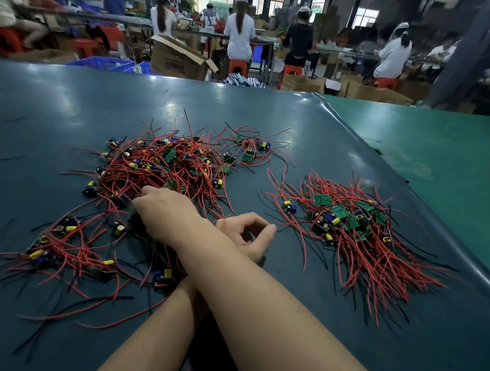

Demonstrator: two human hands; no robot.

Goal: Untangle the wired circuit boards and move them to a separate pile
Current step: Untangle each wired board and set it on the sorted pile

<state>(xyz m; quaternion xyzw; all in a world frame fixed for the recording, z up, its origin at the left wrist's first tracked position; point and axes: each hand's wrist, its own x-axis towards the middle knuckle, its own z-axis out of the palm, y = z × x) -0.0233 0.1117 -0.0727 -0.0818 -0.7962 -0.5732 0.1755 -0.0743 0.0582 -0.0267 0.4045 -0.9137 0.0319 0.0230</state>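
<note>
Most boards remain in the tangled pile (158,168) on the counter (240,115); a smaller sorted pile (356,225) lies right, wires trailing toward the person. With arms crossed, the right hand (165,213) reaches into the tangle, its grip hidden. The left hand (250,232) is loosely curled and empty.

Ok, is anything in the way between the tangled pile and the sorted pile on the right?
Yes: the left hand lies on the table in the gap between the tangled pile and the sorted pile, crossed under the right forearm.
</note>
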